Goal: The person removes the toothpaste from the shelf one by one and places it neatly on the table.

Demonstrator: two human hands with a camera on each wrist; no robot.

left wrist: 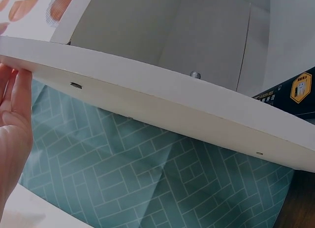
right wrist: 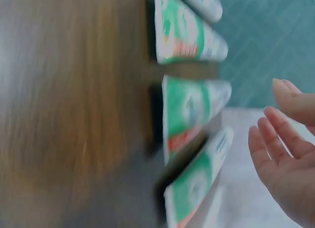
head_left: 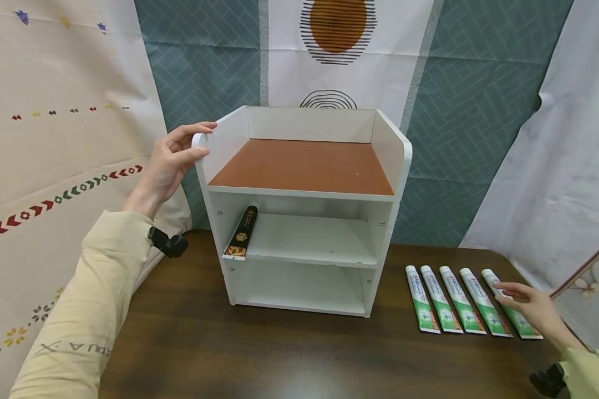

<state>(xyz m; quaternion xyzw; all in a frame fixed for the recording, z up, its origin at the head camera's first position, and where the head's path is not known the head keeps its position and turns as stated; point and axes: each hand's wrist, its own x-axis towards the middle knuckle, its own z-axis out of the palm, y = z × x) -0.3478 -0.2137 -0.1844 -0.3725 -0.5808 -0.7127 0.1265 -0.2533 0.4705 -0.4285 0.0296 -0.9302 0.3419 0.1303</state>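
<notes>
A white shelf unit (head_left: 386, 145) with a brown top board stands at the back of a dark wooden table (head_left: 279, 354). A black toothpaste box (head_left: 243, 231) leans on its middle shelf at the left. My left hand (head_left: 193, 143) holds the top front corner of the left side panel, fingers over the edge and thumb outside. In the left wrist view the panel edge (left wrist: 162, 100) runs past my left hand (left wrist: 15, 119), and the box (left wrist: 290, 92) shows at right. Several green-and-white toothpaste tubes (head_left: 449, 302) lie in a row at right. My right hand (head_left: 516, 293), fingers straight, is over the rightmost tube (head_left: 525, 328). The right wrist view is blurred and shows the tubes (right wrist: 187, 110) beside my right hand (right wrist: 280, 154).
Patterned cloth backdrops hang behind and to both sides, teal in the middle (head_left: 469, 111). A thin wooden strip (head_left: 586, 263) slants in at the far right. The two lower shelves hold nothing but the box. Bare table lies in front of the unit.
</notes>
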